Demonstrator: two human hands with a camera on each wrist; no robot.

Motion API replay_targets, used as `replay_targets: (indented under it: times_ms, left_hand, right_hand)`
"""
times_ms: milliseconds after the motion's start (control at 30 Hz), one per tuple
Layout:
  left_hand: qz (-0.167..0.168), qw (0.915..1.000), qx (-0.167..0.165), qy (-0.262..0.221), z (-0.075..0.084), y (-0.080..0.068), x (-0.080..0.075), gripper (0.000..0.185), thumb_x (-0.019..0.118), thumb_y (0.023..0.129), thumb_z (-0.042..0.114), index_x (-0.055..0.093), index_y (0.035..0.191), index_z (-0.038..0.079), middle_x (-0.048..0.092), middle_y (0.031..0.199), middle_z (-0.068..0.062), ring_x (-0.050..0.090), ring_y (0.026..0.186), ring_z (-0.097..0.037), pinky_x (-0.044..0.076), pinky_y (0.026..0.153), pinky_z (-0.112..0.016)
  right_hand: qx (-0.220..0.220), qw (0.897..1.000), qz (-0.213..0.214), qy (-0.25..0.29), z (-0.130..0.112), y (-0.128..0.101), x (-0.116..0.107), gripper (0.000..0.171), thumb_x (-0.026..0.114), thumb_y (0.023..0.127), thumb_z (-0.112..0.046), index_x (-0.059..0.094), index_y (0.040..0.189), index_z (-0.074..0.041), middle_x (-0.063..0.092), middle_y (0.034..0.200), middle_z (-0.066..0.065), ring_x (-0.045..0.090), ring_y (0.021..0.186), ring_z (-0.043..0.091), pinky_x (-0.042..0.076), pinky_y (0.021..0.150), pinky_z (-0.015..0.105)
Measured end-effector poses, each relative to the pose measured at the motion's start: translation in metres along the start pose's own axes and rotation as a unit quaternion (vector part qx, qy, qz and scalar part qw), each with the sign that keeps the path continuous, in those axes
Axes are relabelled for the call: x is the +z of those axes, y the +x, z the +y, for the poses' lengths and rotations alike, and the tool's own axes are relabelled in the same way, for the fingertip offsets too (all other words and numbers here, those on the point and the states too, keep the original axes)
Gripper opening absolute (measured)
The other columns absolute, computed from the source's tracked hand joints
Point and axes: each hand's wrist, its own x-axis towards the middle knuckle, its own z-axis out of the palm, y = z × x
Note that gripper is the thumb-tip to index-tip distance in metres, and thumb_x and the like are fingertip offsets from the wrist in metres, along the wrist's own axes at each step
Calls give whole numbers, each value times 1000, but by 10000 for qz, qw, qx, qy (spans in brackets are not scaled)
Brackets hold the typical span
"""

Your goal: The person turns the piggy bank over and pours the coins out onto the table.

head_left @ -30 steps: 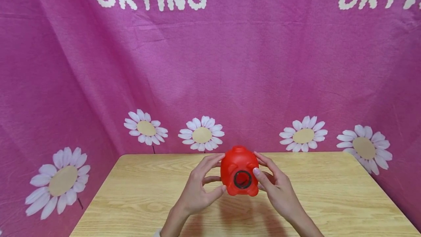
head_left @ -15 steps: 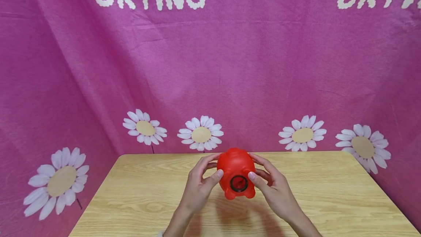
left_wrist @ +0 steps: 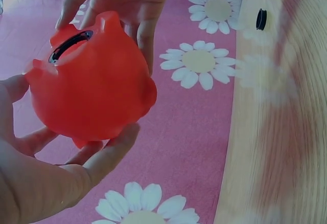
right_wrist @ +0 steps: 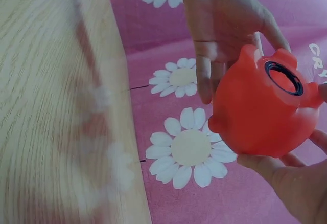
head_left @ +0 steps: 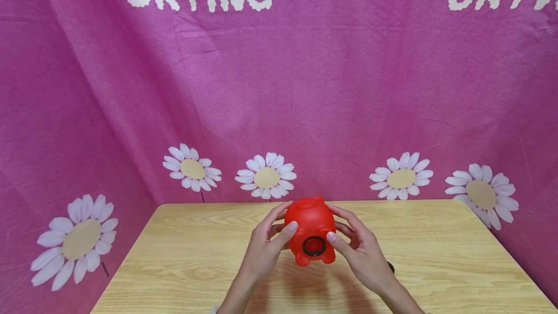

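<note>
A red plastic piggy bank (head_left: 310,227) is held in the air over the wooden table (head_left: 183,260), its underside turned toward me. The round hole (head_left: 314,246) in that underside has a black rim and is unplugged. My left hand (head_left: 265,246) grips the bank's left side, with the thumb near the hole. From the other side my right hand (head_left: 361,250) grips it, thumb on the underside too. In the left wrist view the piggy bank (left_wrist: 94,88) rests in my left hand (left_wrist: 56,178). The right wrist view shows the piggy bank (right_wrist: 260,106) cradled by my right hand (right_wrist: 294,185).
A small black plug (head_left: 391,267) lies on the table just right of my right wrist; it is the black plug (left_wrist: 261,19) in the left wrist view. A pink cloth with white daisies (head_left: 267,177) hangs behind and beside the table.
The bank has shifted slightly left and tipped so its hole sits lower. Both thumbs have moved onto the underside beside the hole.
</note>
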Motion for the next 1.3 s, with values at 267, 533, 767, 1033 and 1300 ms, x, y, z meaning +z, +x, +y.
replay_targets:
  times_ms: [267,533,767,1033,1300]
  left_hand:
    - [-91,9997,57,-219,-1,1,0,55,73,100,18,60,153,21,63,141,-19,71,117,-30,69,81,-36]
    - [21,9982,527,-284,1,1,1,58,77,95,11,62,150,14,64,147,-13,69,123,-34,68,83,-32]
    - [-213,9965,777,-206,2,-1,1,60,79,93,10,62,150,16,62,151,-9,66,130,-33,68,88,-36]
    - [-221,9907,1342,-51,-1,0,-2,62,81,90,9,61,149,16,61,151,-10,62,136,-32,66,94,-38]
    - [-395,9933,1082,61,-3,-1,-4,84,84,86,14,43,159,18,59,154,-9,58,141,-32,64,101,-39]
  right_hand:
    - [44,9990,-309,317,-1,-1,-5,56,57,106,3,41,159,-2,63,145,-11,66,130,4,65,96,30]
    - [-106,9986,-425,290,-3,0,-6,55,56,106,4,40,158,-1,56,153,-9,62,135,4,62,102,27]
    - [568,9979,156,-271,-7,0,-3,45,61,108,-9,50,152,-6,59,143,-7,65,127,2,63,97,24]
    - [965,9951,-38,-197,-12,0,-2,51,64,108,-13,47,157,-10,49,157,20,68,122,3,64,96,26]
    - [1174,9920,-378,-270,-14,-1,-7,61,67,106,-15,42,161,-9,48,158,28,70,124,26,65,92,29]
